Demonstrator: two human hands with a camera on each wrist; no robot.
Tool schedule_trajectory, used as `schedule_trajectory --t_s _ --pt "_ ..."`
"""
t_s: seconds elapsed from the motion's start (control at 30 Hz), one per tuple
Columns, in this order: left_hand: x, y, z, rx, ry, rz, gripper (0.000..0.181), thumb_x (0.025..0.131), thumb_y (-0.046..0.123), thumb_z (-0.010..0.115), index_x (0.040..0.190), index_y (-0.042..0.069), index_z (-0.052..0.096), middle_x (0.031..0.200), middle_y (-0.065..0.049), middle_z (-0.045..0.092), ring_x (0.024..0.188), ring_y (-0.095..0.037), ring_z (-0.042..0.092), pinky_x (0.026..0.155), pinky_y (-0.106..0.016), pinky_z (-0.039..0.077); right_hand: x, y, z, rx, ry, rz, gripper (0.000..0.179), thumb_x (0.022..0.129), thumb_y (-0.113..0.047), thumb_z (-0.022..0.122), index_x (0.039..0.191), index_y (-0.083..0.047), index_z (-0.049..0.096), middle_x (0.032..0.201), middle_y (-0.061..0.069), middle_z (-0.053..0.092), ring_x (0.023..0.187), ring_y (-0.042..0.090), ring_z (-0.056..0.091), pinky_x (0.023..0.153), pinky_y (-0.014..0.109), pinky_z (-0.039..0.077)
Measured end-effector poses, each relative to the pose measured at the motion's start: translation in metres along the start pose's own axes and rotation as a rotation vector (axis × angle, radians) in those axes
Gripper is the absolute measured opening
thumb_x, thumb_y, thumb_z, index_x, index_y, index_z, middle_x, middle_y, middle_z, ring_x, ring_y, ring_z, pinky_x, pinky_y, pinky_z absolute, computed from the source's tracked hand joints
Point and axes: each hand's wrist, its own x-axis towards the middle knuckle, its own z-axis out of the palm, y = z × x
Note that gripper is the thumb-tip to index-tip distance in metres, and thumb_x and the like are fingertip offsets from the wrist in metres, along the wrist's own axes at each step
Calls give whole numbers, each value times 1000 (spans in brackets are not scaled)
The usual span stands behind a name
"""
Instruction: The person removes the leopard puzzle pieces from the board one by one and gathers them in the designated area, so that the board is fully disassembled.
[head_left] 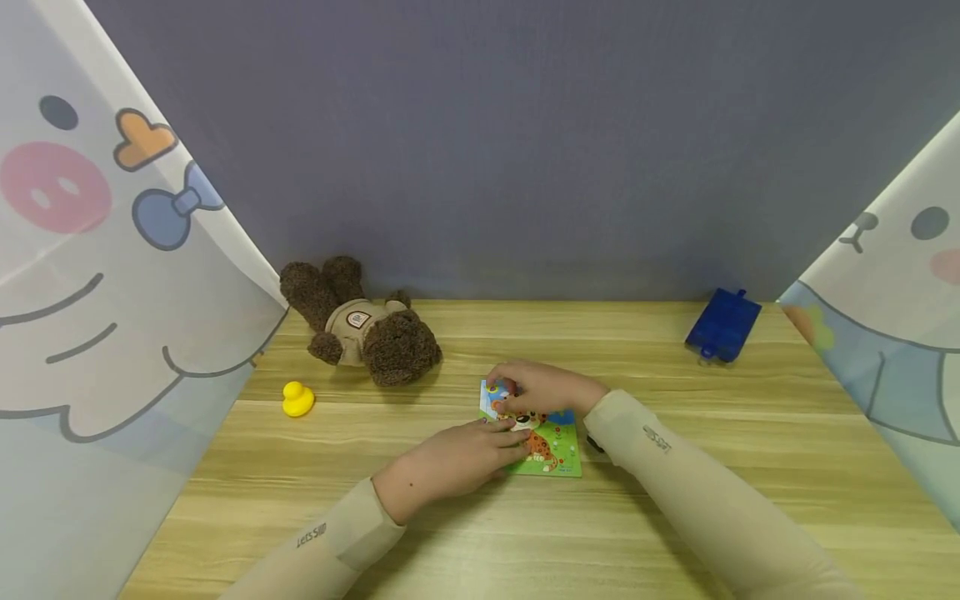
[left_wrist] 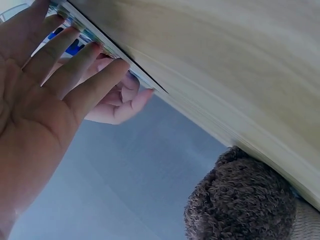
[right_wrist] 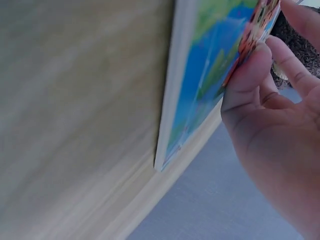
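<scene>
A thin board (head_left: 566, 457) printed with a spotted leopard on green and blue, like a child's picture puzzle, lies flat on the table. My left hand (head_left: 459, 458) rests its outstretched fingers on the board's left side, over the leopard. From the far side, my right hand (head_left: 542, 389) reaches over the blue top part, its fingers bent and their tips at the upper left of the picture. In the right wrist view, the right thumb (right_wrist: 250, 70) touches the printed face. The left wrist view shows the left fingers (left_wrist: 102, 85) along the board's edge.
A brown teddy bear (head_left: 401, 346) in a beige shirt lies on the table at the back left. Nearer on that side sits a yellow rubber duck (head_left: 297, 400). At the back right is a blue flat plastic case (head_left: 723, 325). A grey partition (head_left: 525, 150) stands behind the table.
</scene>
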Motion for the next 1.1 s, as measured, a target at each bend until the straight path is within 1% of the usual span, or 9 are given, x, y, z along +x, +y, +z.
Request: schedule_trajectory --t_s 0.17,0.3,0.47,0.6,0.73,0.8,0.9,1.03,1.1 --pt "-2 -2 3 29 3 4 47 111 22 60 158 24 55 167 4 50 154 -20 51 127 -35 45 3 2 -3 -9 -23 -8 45 105 -32 71 146 -18 59 111 1 62 91 16 56 78 32 52" --pt "-3 -3 5 47 5 5 49 111 26 60 160 25 53 168 5 49 156 -19 49 129 -34 42 6 4 -6 -13 -26 -1 48 103 -32 74 146 -18 60 110 1 62 92 16 55 80 32 52" --pt "-5 -1 5 29 11 -12 49 112 28 58 160 25 52 169 5 48 157 -22 47 130 -37 41 8 3 -9 -16 -40 3 48 102 -34 75 144 -19 59 107 1 60 91 16 53 79 31 50" --pt "-7 2 3 -12 4 -36 47 113 21 54 160 23 52 169 4 48 158 -25 45 130 -40 42 10 1 -12 -10 -60 4 47 101 -33 76 143 -18 59 105 3 59 90 17 52 79 32 49" --pt "-8 3 2 -27 -6 -47 49 112 15 53 160 23 52 170 4 47 158 -26 44 129 -43 43 10 -2 -15 -9 -70 31 45 100 -32 78 140 -19 59 118 6 58 99 19 53 84 35 51" --pt "-7 3 2 -37 -11 -50 49 112 13 53 160 22 52 171 4 45 159 -26 44 129 -44 42 10 -4 -16 -8 -71 54 43 100 -33 78 137 -22 60 127 7 55 104 21 54 88 36 52" --pt "-7 3 3 -45 -17 -50 49 112 12 54 160 22 52 172 4 44 159 -27 43 129 -45 42 8 -6 -17 8 -75 82 40 99 -33 79 134 -25 60 133 10 50 110 24 56 91 37 52" --pt "-6 3 6 -45 -26 -58 51 111 12 54 160 24 51 172 5 43 160 -27 42 127 -46 45 8 -6 -16 48 -74 83 38 99 -31 79 132 -26 60 140 14 44 113 28 55 90 39 53" --pt "-5 4 7 -57 -44 -74 52 111 13 53 161 26 49 173 7 41 161 -26 40 126 -49 47 9 -4 -15 52 -69 68 39 99 -30 79 133 -26 60 142 14 45 117 26 54 94 39 52"
